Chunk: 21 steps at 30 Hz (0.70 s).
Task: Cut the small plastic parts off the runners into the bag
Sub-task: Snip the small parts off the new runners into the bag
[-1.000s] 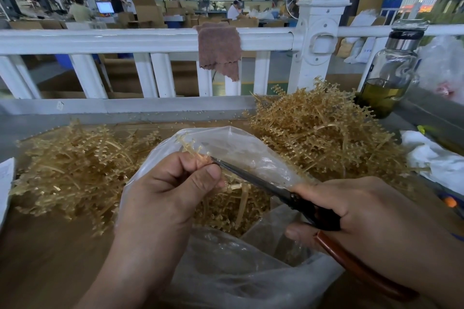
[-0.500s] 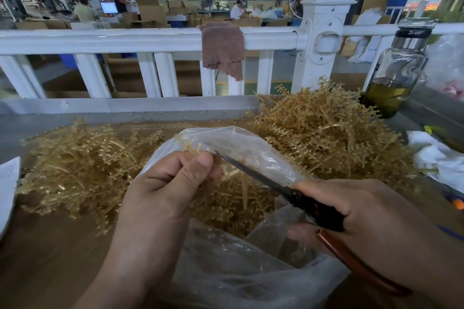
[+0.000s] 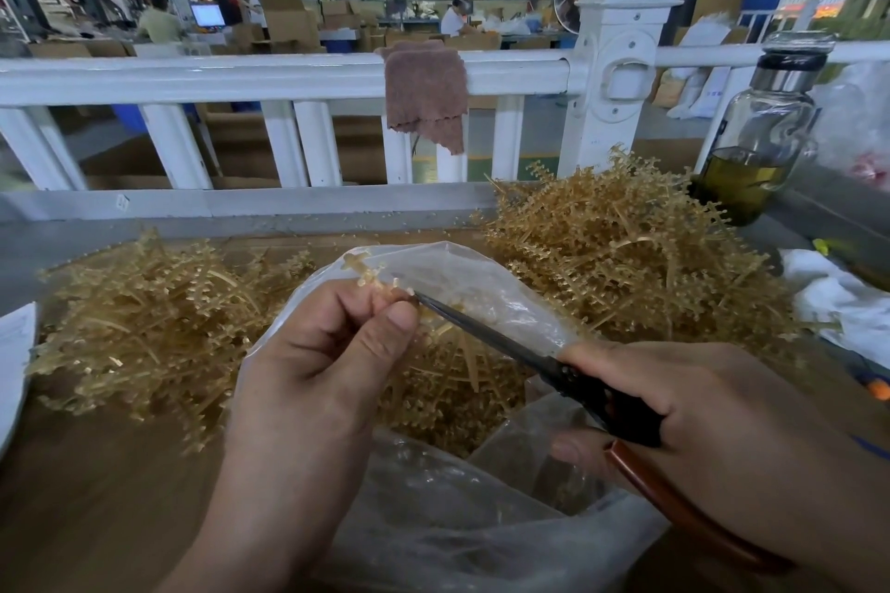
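The left hand (image 3: 318, 366) pinches a runner (image 3: 371, 272) above the open bag (image 3: 481, 539); the right hand (image 3: 722, 438) grips scissors (image 3: 510, 347) (tips at the runner). Snipping over the opening should drop parts inside.

Everything is being seen through one wide-angle camera worn on the head, which is being pointed forward and down across the table (image 3: 96, 520). The left hand (image 3: 308, 376) and right hand (image 3: 722, 438) are being framed close at the bottom edge, while the white railing (image 3: 192, 77) and the hall behind are being caught farther off along the top.
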Motion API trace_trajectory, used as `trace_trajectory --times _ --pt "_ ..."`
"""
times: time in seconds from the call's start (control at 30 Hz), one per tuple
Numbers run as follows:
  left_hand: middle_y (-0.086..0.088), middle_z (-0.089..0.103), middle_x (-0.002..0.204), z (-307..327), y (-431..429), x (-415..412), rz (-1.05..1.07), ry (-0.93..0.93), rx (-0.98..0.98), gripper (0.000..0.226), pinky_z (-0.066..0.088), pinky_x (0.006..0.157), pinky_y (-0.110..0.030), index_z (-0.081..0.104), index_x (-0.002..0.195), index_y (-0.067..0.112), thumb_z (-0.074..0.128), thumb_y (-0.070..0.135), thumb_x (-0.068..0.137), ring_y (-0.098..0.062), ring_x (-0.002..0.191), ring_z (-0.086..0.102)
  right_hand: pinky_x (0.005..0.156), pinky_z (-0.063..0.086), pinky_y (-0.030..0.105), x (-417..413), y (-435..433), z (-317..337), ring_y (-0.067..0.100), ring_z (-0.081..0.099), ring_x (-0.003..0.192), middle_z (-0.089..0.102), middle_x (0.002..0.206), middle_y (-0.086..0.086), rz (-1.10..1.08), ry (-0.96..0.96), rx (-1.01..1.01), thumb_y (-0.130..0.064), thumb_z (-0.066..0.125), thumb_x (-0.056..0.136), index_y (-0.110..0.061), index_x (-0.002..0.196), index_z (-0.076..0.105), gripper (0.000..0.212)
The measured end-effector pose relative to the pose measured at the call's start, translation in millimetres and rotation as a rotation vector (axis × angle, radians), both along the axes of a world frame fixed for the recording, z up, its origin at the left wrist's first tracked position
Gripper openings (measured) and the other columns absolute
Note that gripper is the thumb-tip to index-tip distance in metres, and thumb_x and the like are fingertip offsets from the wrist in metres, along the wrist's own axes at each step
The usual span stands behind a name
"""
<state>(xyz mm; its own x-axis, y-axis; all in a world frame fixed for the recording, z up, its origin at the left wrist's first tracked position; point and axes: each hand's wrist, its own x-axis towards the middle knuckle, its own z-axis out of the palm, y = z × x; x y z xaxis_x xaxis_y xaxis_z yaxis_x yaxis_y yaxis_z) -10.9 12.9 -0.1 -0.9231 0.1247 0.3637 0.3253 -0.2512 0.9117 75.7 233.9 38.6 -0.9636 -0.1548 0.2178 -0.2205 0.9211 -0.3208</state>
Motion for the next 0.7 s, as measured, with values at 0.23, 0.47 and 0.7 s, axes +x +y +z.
trace_trajectory --times 0.23,0.47,0.7 --pt "-0.002 0.071 0.076 1.2 0.0 -1.2 0.005 0.021 -0.001 0.008 0.058 0.076 -0.024 0.072 0.073 0.026 0.070 0.024 0.081 -0.016 0.078 0.070 0.056 0.047 0.016 -0.4 -2.1 1.5 -0.005 0.061 0.071 0.062 0.078 -0.025 0.011 -0.002 -0.019 -0.079 0.047 0.078 -0.041 0.101 0.063 0.047" --pt "-0.004 0.069 0.073 1.6 0.9 0.2 0.001 0.013 0.014 0.009 0.058 0.075 -0.023 0.072 0.074 0.025 0.069 0.021 0.081 -0.014 0.073 0.068 0.056 0.050 0.021 0.6 -3.7 0.9 -0.005 0.063 0.073 0.064 0.083 -0.026 0.017 -0.002 -0.031 -0.079 0.048 0.078 -0.040 0.103 0.064 0.049" --pt "0.003 0.069 0.070 1.3 2.4 1.9 0.029 0.062 -0.043 0.010 0.057 0.070 -0.019 0.073 0.073 0.024 0.081 0.026 0.077 -0.012 0.070 0.068 0.057 0.050 0.021 -0.2 -1.6 -2.2 -0.006 0.062 0.073 0.063 0.084 -0.027 0.021 0.015 -0.023 -0.080 0.047 0.078 -0.040 0.103 0.063 0.049"
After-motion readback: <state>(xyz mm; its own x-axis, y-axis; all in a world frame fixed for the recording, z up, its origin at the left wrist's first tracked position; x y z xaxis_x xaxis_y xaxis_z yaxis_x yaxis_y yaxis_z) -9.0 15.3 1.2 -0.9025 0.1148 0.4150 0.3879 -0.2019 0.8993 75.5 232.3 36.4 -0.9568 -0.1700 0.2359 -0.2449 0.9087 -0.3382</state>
